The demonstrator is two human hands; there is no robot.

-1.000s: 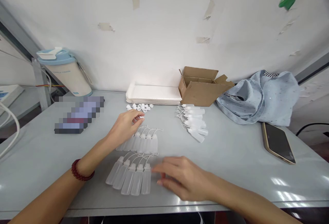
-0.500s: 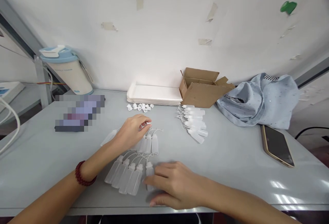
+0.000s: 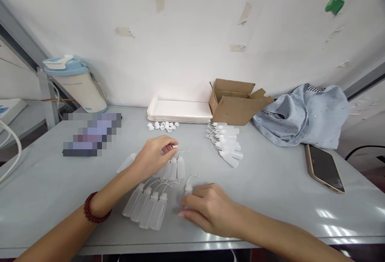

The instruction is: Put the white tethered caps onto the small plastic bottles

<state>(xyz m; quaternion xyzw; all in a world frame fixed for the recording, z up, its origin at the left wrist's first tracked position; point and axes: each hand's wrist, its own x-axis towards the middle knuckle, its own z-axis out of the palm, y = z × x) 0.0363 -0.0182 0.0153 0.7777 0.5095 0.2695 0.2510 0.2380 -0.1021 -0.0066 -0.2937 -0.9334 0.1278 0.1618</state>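
Observation:
My left hand [image 3: 156, 154] is pinched on a small white cap [image 3: 174, 146], above a back row of small clear bottles [image 3: 181, 168]. My right hand [image 3: 207, 210] has its fingers round one small bottle [image 3: 188, 191], whose thin strap and tip stick up beyond the fingers; most of its body is hidden. Left of it, several bottles [image 3: 158, 213] lie side by side in a front row, with thin straps at their necks. More bottles [image 3: 230, 145] with straps are grouped before the carton. Loose white caps [image 3: 163, 126] are scattered behind my left hand.
White flat packs [image 3: 180, 110] are stacked by the wall, beside an open carton [image 3: 237, 107]. A blue cloth bag [image 3: 303, 117] and a phone [image 3: 325, 169] are at the right. At the left stand a tumbler [image 3: 81, 89] and a blurred-out object [image 3: 93, 135].
My right hand has moved right with one bottle, pulling it apart from the front row. My left hand has hardly moved.

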